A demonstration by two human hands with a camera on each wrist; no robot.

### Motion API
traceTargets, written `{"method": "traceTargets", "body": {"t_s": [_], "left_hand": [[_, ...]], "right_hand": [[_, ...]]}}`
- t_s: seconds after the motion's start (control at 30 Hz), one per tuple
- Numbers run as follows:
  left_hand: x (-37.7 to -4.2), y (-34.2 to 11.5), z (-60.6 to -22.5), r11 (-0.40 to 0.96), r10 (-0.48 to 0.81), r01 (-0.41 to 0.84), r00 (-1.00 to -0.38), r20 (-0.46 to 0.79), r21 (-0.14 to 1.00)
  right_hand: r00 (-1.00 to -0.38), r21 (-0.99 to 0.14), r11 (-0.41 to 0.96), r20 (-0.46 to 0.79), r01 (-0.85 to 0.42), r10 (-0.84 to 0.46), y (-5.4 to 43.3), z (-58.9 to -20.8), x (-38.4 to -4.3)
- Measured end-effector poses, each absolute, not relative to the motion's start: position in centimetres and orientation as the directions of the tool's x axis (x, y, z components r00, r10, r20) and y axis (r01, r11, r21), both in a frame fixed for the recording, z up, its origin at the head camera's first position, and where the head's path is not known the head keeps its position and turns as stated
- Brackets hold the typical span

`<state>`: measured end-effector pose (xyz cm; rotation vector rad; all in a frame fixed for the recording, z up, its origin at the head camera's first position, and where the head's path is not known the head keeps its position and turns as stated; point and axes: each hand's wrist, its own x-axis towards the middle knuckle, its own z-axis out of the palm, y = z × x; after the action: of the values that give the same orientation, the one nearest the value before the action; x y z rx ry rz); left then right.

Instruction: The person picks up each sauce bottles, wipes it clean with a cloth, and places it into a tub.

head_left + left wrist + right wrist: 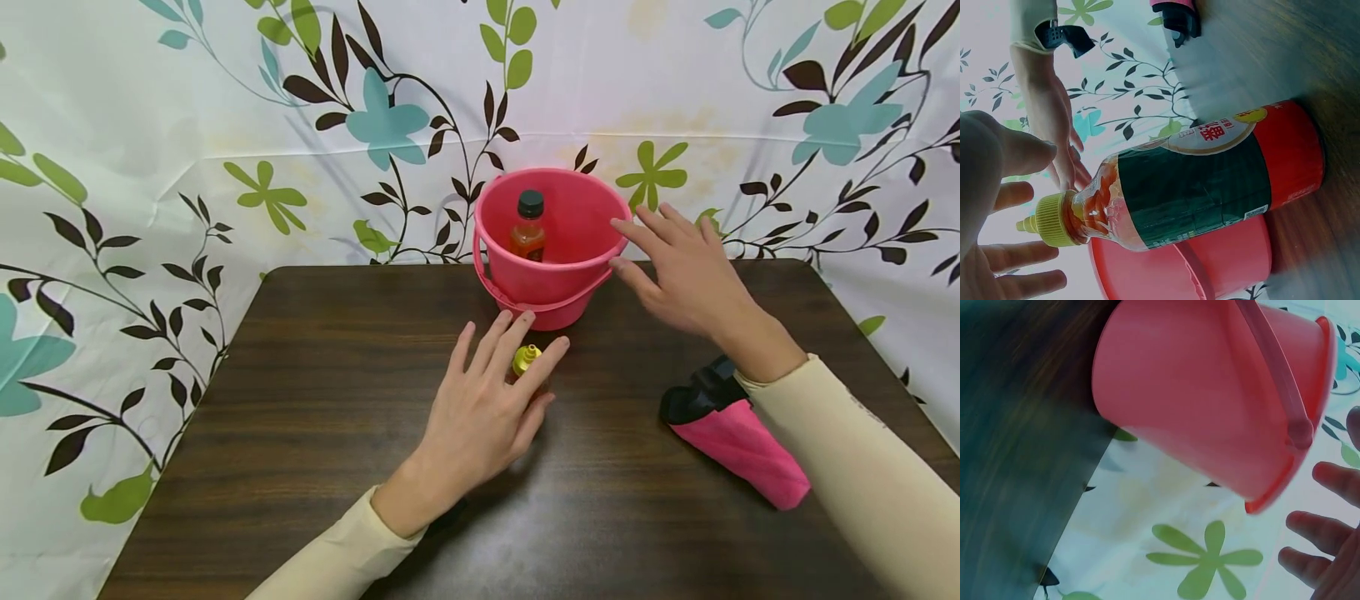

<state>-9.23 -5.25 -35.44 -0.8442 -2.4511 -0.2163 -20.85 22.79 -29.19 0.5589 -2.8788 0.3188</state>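
A sauce bottle [1197,181] with a yellow nozzle cap [526,358] and a green and red label stands upright on the table. My left hand [477,414] hovers over it with spread fingers, and in the left wrist view the fingers lie around the cap, apart from it. Just behind stands a pink bucket [543,287] with its handle hanging down at the front. Inside it is a second bottle [529,225] with a black cap and orange-brown contents. My right hand [686,271] is beside the bucket's right rim, fingers spread and holding nothing.
A pink and black fabric item [738,450] lies on the dark wooden table [322,400], below my right forearm. A white curtain [180,108] with leaves and flowers hangs behind the table. The bucket stands close to the table's back edge.
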Motion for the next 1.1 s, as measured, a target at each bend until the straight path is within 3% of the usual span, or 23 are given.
{"method": "traceTargets", "body": {"t_s": [0.53, 0.87, 1.1], "left_hand": [[-9.1, -5.2, -35.5, 0.789, 0.53, 0.614, -0.674, 0.515, -0.008], [-9.2, -4.9, -35.4, 0.765, 0.506, 0.643, -0.627, 0.592, 0.028], [-9.2, -4.8, -35.2, 0.711, 0.438, 0.686, -0.602, 0.668, 0.152]], "right_hand": [[-0.869, -0.133, 0.861, 0.156, -0.49, -0.47, 20.5, -30.1, -22.7], [-0.875, -0.252, 0.839, 0.188, -0.482, -0.446, 21.0, -31.0, -23.1], [-0.862, -0.344, 0.796, 0.298, -0.497, -0.409, 21.6, -32.1, -23.4]]}}
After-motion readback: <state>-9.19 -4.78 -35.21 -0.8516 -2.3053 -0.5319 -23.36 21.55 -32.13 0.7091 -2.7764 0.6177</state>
